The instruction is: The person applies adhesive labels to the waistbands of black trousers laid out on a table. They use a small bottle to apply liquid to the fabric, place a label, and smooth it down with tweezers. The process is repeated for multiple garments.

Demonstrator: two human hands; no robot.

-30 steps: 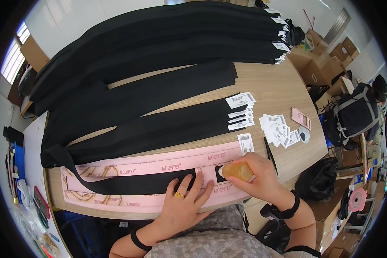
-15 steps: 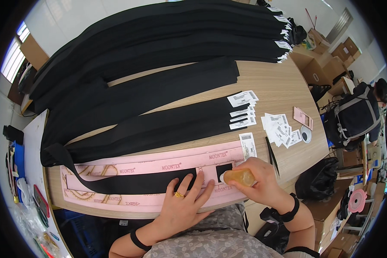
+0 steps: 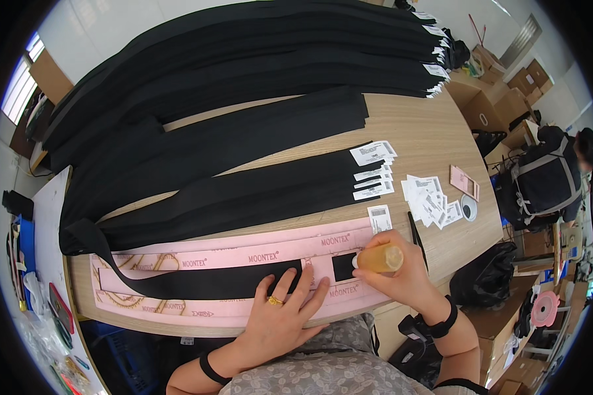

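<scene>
The left hand (image 3: 280, 316) is lying flat, its fingers (image 3: 288, 284) pressing on the pink template (image 3: 244, 253) and on the end of the black strip (image 3: 197, 284). Just right of these fingers, the right hand (image 3: 402, 276) is holding a small amber bottle (image 3: 379, 258), tip toward a black window (image 3: 343, 266). Beyond its fingers, white labels (image 3: 431, 197) are lying on the wooden table (image 3: 415, 125).

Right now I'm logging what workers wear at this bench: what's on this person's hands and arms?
No gloves or long sleeves: forearms bare. The left hand has a gold ring on one finger and a black band at the wrist. The right hand has a black wrist strap.
</scene>
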